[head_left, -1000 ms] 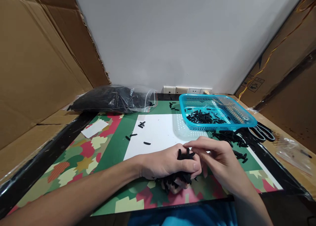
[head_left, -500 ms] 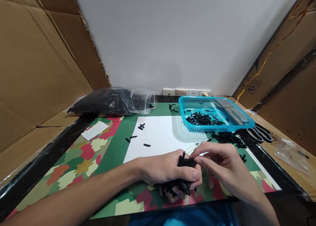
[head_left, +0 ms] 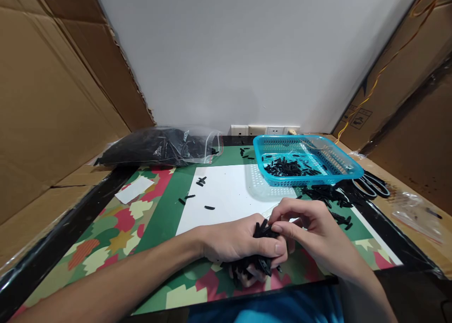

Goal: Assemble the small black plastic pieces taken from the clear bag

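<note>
My left hand (head_left: 236, 243) rests on the patterned mat (head_left: 116, 219) near the front edge, fist closed around a bundle of small black pieces (head_left: 256, 265) that stick out above and below the fingers. My right hand (head_left: 310, 236) sits just right of it, thumb and forefinger pinching one black piece (head_left: 265, 227) at the top of the bundle. A blue plastic basket (head_left: 348, 165) stands behind, holding several of the same black pieces. More of them lie in a loose pile (head_left: 326, 196) in front of the basket.
A white sheet (head_left: 226, 193) with a few stray black pieces covers the mat's middle. A clear bag of black pieces (head_left: 158, 146) lies at the back left. Black scissors (head_left: 370, 184) lie right of the basket. Cardboard walls flank both sides; sockets (head_left: 264, 130) line the back wall.
My right hand's fingertips have closed in on the top of the bundle in my left hand. The view has shifted slightly; the left hand stays put.
</note>
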Demonstrator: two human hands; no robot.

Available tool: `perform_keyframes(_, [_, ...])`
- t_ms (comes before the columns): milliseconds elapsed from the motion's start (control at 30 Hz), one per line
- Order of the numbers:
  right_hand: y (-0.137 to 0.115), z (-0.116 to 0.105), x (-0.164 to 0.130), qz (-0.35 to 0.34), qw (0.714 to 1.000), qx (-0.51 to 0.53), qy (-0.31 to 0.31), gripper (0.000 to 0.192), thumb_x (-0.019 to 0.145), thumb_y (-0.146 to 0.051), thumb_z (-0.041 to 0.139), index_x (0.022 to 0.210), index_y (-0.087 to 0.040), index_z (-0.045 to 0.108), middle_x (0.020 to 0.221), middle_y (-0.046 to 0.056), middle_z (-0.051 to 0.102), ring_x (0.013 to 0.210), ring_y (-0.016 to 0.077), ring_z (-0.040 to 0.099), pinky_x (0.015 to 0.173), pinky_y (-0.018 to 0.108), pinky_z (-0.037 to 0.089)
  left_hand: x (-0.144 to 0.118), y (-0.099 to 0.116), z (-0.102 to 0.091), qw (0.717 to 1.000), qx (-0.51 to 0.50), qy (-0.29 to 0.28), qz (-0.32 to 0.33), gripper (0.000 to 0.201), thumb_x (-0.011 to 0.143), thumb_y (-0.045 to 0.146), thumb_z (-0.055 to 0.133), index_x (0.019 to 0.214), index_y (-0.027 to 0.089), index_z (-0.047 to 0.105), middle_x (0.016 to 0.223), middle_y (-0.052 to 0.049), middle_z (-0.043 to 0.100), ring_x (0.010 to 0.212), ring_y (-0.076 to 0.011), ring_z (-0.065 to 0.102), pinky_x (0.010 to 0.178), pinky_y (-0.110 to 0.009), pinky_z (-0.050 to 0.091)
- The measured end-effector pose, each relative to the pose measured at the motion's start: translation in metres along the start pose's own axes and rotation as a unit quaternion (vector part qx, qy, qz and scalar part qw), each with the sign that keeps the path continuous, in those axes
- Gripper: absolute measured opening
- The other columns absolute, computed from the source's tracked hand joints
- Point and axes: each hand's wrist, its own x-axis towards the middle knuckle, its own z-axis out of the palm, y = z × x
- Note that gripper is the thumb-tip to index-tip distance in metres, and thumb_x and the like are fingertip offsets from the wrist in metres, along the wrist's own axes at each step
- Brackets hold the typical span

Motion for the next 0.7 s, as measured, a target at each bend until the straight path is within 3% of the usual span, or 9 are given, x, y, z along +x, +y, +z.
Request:
perform_keyframes(167, [0.0, 0.001, 0.001, -0.01, 1.0, -0.004, -0.003, 0.016, 0.099, -0.028, 0.072, 0.084, -0.021, 0.072, 0.086, 0.0, 0.07, 0.083, 0.0153, 0.064, 0.067, 0.023, 0.048, 0.0, -0.001, -0.001, 1.0, 0.023, 0.005, -0.003, 0.043, 0.091, 0.058, 0.073, 0.082, 0.018, 0.062, 0.066, 0.003, 0.051, 0.051, -0.0097, 0.047, 0.047, -0.021, 0.043])
perform_keyframes(300, [0.002, 0.002, 0.001, -0.011, 0.997, 0.058, 0.049, 0.018, 0.1, -0.032, 0.071, 0.086, -0.021, 0.072, 0.084, -0.001, 0.068, 0.075, 0.0131, 0.062, 0.064, 0.022, 0.051, -0.001, 0.004, 0.0, 0.999, -0.001, 0.037, 0.002, 0.044, 0.091, 0.059, 0.073, 0.081, 0.018, 0.061, 0.063, 0.003, 0.051, 0.048, -0.0104, 0.049, 0.041, -0.02, 0.039])
perform_keyframes(467, [0.005, -0.004, 0.002, -0.037, 0.982, 0.123, 0.138, 0.019, 0.096, -0.038, 0.077, 0.087, -0.021, 0.074, 0.079, 0.0, 0.069, 0.064, 0.0126, 0.063, 0.057, 0.022, 0.055, -0.001, 0.009, 0.001, 0.993, -0.053, 0.094, 0.052, 0.039, 0.094, 0.053, 0.07, 0.081, 0.018, 0.059, 0.06, 0.003, 0.053, 0.045, -0.0077, 0.042, 0.041, -0.017, 0.038])
perform_keyframes(700, [0.002, -0.007, 0.001, -0.036, 0.984, 0.094, 0.15, 0.021, 0.094, -0.037, 0.078, 0.082, -0.019, 0.075, 0.074, 0.001, 0.069, 0.063, 0.0131, 0.063, 0.056, 0.021, 0.056, 0.0, 0.011, 0.001, 0.974, -0.128, 0.138, 0.126, 0.036, 0.099, 0.049, 0.066, 0.082, 0.018, 0.06, 0.057, 0.007, 0.043, 0.047, -0.0052, 0.031, 0.043, -0.014, 0.034])
